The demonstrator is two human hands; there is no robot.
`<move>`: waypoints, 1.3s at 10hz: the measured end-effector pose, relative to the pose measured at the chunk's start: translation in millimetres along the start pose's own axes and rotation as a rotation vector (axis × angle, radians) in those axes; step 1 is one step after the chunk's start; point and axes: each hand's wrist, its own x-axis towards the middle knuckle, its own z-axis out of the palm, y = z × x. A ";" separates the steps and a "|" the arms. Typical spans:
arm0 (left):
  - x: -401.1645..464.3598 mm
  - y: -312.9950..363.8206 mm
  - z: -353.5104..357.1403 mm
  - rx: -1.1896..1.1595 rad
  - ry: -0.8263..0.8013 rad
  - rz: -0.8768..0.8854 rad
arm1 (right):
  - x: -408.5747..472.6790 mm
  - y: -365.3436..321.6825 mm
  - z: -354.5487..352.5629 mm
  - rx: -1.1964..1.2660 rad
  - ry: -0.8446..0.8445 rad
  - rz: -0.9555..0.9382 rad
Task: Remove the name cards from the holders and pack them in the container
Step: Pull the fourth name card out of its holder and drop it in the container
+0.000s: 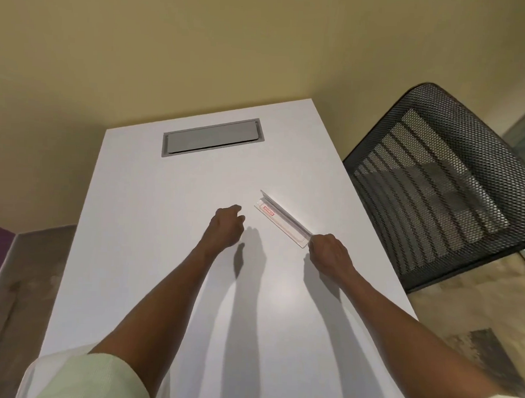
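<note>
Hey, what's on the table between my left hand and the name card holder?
Nothing: in the head view, only a short strip of bare white table separates the left hand from the near end of the name card holder, whose other end the right hand grips.

Red print on the name card (269, 211) inside the holder (284, 219) too small to read; holder's near end hidden under right hand (328, 252); chair (442, 182) beyond holder cropped at frame edge.

Left hand (225, 225) and right hand (328, 250) bare: no rings, watch or gloves. Forearms uncovered behind each hand. Pale cream ribbed sleeves (97, 375) pushed up near elbows.
</note>
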 end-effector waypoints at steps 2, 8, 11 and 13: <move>48.9 10.8 0.2 0.060 0.030 0.078 | 36.2 7.6 1.8 0.232 -0.058 0.246; 133.8 33.0 57.5 0.148 0.040 0.178 | 83.0 18.9 12.2 0.733 -0.244 0.720; 143.7 41.1 57.0 0.050 0.007 0.138 | 90.0 16.8 11.3 0.701 -0.234 0.671; 139.2 41.2 55.6 -0.166 0.079 -0.029 | 94.3 18.2 12.8 0.712 -0.242 0.700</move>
